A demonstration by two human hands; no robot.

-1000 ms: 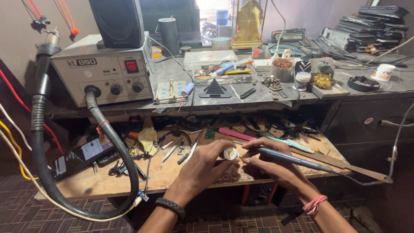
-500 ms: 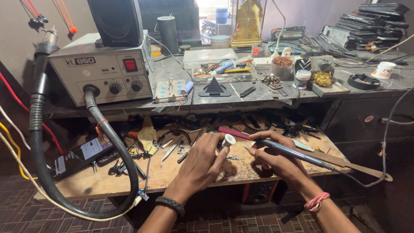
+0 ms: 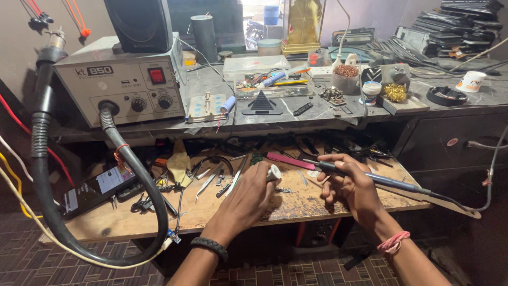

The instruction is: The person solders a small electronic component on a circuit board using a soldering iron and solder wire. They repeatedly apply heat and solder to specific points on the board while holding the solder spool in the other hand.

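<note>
Since the earlier frame, left hand (image 3: 248, 198) has lowered slightly, small white spool (image 3: 273, 172) with it. Spool sits clamped in the curled fingers, above the middle of the wooden work board (image 3: 132, 220). Right hand (image 3: 352, 188) is closed around the soldering iron (image 3: 370, 177) — long axis running from the board's right edge toward the spool, tip just beside it, contact not discernible. Both hands close together; tweezers (image 3: 209, 182) lie left, untouched.

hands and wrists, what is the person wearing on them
Both forearms are bare, with no sleeves or gloves. The left hand has a dark braided band around the wrist. The right hand has a pink thread or cord band tied at the wrist. No rings are visible.
</note>
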